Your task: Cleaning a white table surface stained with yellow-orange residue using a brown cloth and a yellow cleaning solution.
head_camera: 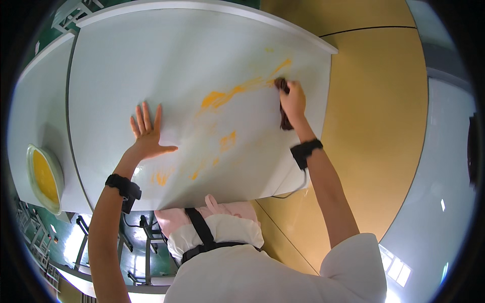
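My right hand (294, 99) grips a dark brown cloth (285, 118) against the white tabletop (151, 57), near its right edge. Beside the cloth's upper end begins a long orange smear (223, 96) that runs down to the left across the surface. Smaller orange smears (228, 140) lie nearer to me. My left hand (147, 132) rests palm down on the tabletop with its fingers spread, holding nothing, left of the smears. Each wrist wears a black strap with a small box and a cable.
At the far left, a pale oval basin (60, 178) holding yellow-orange liquid stands on an adjoining white table, past a dark seam. A raised white rim (212, 7) runs along the far edge. A yellow panelled surface (371, 94) lies right of the table. Metal-framed stools (147, 242) stand below left.
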Available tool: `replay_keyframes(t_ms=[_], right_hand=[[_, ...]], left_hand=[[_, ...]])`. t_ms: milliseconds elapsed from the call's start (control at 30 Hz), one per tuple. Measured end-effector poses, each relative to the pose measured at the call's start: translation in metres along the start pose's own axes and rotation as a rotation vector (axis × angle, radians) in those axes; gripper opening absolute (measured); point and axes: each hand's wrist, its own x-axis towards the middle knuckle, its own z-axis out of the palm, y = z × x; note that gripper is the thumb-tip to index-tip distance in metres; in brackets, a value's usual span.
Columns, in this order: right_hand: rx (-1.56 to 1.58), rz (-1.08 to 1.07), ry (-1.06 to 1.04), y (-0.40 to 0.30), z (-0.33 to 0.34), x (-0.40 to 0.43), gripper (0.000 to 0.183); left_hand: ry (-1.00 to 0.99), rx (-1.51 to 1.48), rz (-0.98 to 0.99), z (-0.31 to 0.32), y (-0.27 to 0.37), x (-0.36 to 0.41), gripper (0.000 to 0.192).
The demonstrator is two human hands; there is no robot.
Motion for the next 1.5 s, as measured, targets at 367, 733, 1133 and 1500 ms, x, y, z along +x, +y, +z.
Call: replay_keyframes(t_ms=[367,733,1133,1500], right_hand=[[-0.164,-0.021,0.062,-0.017,0.012,0.01,0.03],[0.067,-0.356,-0.066,-0.037,0.02,-0.002,0.031],[0.074,-0.461,-0.11,-0.011,0.001,0.002,0.035],[-0.072,-0.351,-0.084,-0.021,-0.007,0.022,0.033]], left_hand=[[0.016,-0.011,0.002,0.004,-0.007,0.0,0.112],[-0.005,-0.034,-0.001,0.008,-0.016,-0.004,0.112],[-0.069,-0.001,-0.016,0.001,-0.011,-0.002,0.111],[-0.001,-0.015,0.014,0.003,-0.009,0.002,0.112]])
